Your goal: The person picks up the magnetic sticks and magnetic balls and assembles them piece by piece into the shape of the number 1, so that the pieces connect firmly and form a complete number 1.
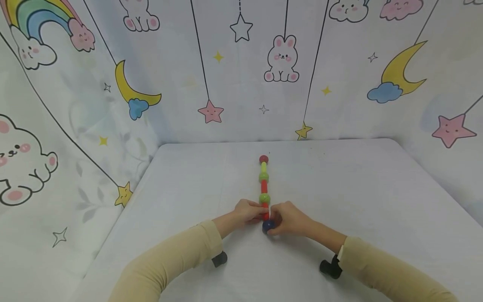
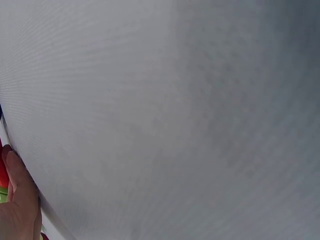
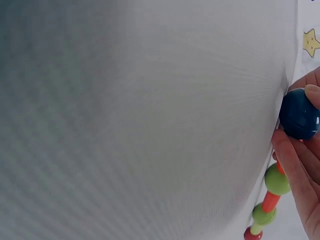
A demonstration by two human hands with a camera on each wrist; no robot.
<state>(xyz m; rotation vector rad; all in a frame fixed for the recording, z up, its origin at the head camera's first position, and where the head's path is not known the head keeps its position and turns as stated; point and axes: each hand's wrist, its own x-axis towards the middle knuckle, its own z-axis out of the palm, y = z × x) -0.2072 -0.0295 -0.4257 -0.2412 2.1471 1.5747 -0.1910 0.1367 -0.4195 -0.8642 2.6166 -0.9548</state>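
Note:
A straight chain of toy beads and rods stretches away over the table. From its far end come a red ball point(image 1: 263, 159), a yellow-green rod point(image 1: 263, 168), a green ball point(image 1: 263, 177), a red rod point(image 1: 264, 186) and another green ball point(image 1: 265, 198). My left hand point(image 1: 249, 211) pinches the nearer red rod point(image 1: 266, 216) from the left. With thumb and fingers, my right hand point(image 1: 292, 219) grips the dark blue ball point(image 3: 300, 114) at the near end. This ball is against the rod's end; fingers partly hide the joint.
A white cloth covers the table point(image 1: 339, 176). Behind it hangs a curtain point(image 1: 241, 84) printed with rabbits, stars and moons. A black device point(image 1: 332, 267) sits at the right wrist, another black device point(image 1: 219, 259) at the left.

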